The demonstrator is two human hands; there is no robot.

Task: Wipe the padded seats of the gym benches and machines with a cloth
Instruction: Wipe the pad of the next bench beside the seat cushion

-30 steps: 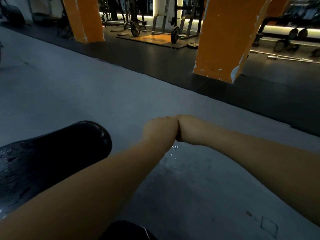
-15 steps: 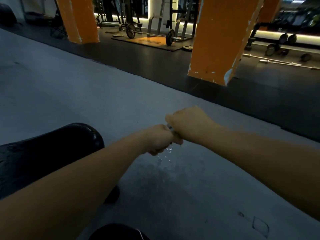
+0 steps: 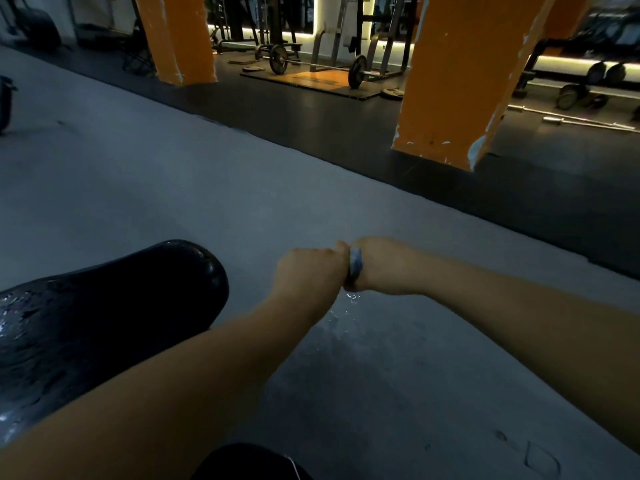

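- Both fists clenched, knuckle to knuckle, around a small cloth. Only a pale blue-grey strip of it shows in the gap between them.
- Left hand: back of hand toward the camera, fingers curled under and out of sight, gripping the left end of the cloth.
- Right hand: same closed grip on the right end, wrist bent slightly downward.
- Water drops hang just below the fists; a darker wet patch marks the grey floor underneath.
- Both bare forearms reach out, held above the floor.
- Padded seat: black, rounded end, left of the left forearm and apart from the hands. Its surface glistens with wet streaks.
- Beyond: a strip of dark rubber flooring, two orange pillars, the nearer with chipped paint at its base.
- Far back: a loaded barbell on an orange platform, racks behind it, dim light.
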